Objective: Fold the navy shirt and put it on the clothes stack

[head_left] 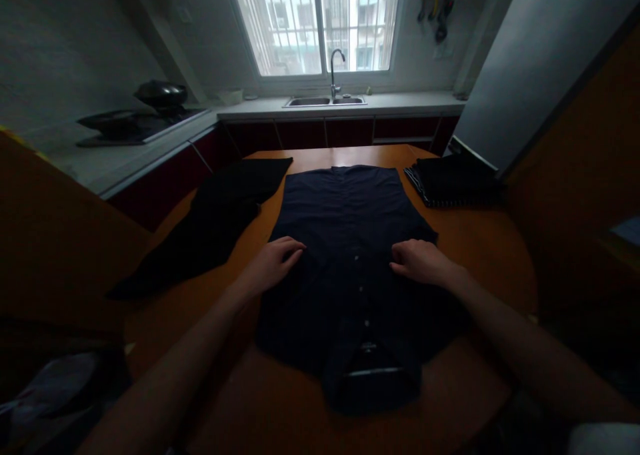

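Note:
A dark navy button-up shirt lies spread front up, its collar towards me and its hem at the far side. Small pale buttons run down its middle. On the shirt's left side, my left hand is closed, thumb and fingertips pinched together at the cloth. My right hand rests on the right side with its fingers curled in against the fabric. How much cloth each hand holds is hard to see in the dim light.
The shirt lies on a round-ended wooden table. A dark garment lies along the left, and folded dark clothes sit at the far right. Beyond are a sink, a stove with a wok and a tall grey panel.

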Motion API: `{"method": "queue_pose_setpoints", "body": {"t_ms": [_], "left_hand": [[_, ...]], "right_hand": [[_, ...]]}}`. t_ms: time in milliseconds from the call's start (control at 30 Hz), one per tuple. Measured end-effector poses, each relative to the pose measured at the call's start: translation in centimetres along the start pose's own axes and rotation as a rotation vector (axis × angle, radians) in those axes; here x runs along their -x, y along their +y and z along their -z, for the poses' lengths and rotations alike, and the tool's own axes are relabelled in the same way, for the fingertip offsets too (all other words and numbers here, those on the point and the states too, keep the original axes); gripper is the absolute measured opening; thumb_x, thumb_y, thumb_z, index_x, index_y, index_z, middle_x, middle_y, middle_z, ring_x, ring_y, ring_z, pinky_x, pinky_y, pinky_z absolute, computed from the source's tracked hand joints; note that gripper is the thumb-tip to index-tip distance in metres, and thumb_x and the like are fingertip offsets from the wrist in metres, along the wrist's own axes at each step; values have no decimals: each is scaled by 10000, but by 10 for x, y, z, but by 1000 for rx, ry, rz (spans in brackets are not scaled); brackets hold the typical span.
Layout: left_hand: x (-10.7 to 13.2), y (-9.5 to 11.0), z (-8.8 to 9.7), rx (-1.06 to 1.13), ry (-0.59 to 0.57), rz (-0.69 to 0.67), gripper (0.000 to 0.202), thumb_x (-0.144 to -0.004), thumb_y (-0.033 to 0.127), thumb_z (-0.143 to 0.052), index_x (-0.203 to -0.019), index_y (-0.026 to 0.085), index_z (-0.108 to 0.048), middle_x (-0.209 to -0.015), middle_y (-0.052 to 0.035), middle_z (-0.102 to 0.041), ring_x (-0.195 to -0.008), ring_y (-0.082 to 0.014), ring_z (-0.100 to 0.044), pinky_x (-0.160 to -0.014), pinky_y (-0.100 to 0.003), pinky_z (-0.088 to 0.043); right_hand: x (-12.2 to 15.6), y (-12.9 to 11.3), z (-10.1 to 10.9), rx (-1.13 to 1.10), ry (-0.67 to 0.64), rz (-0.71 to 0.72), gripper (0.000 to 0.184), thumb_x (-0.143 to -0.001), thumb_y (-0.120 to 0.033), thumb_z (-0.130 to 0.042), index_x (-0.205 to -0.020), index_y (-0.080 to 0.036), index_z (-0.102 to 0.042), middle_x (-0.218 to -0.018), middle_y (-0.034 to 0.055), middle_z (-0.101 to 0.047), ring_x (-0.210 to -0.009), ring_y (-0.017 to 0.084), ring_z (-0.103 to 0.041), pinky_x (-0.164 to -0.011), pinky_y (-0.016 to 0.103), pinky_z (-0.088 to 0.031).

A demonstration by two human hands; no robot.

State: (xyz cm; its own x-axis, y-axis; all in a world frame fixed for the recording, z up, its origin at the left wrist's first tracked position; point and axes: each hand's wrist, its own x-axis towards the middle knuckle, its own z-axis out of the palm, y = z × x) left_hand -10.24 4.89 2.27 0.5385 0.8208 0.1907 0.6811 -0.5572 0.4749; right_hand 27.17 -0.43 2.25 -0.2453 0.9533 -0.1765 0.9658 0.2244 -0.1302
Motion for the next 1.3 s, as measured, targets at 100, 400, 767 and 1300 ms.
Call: {"method": "queue_pose_setpoints", "body": {"t_ms": [100, 400, 767, 1300], "left_hand": [[1, 1, -1, 2, 5, -8, 314, -1000, 391, -474, -1096, 224, -722, -1121, -51, -712, -1024, -220, -678, -952, -384, -527], [-1, -2, -7, -10, 24, -6, 335, -1000, 396, -453, -1110, 217, -714, -1181, -67, -699, -1071, -228, -671, -1007, -406, -517], [-1, 0, -52, -366, -58, 111, 601, -1024, 536, -378, -1566, 277, -376, -1661, -65, -283, -1548, -350, -158, -1214, -626, -163], [7, 7, -45, -417, -10, 174, 636, -994, 634, -397, -1523, 287, -462, -1649, -84, -313, -1532, -397, -186, -1194, -649, -191]], "right_hand": [[1, -8, 3, 40, 50, -26, 194, -927, -357, -572, -831, -227, -679, -873, 89, -741, -733, 218, -678, -602, 297, -393], [-12, 20, 1, -201, 239, -23, 339, -1014, -381, -430, -1029, -211, -723, -1090, 108, -726, -994, 239, -671, -875, 319, -488], [-45, 45, -41, -120, 261, -244, 696, -1028, -581, -284, -1586, -166, -324, -1671, 165, -225, -1552, 306, -150, -1229, 553, -140], [-44, 52, -42, -80, 312, -333, 706, -1022, -598, -259, -1610, -208, -274, -1681, 170, -183, -1559, 316, -105, -1196, 650, -112]]}}
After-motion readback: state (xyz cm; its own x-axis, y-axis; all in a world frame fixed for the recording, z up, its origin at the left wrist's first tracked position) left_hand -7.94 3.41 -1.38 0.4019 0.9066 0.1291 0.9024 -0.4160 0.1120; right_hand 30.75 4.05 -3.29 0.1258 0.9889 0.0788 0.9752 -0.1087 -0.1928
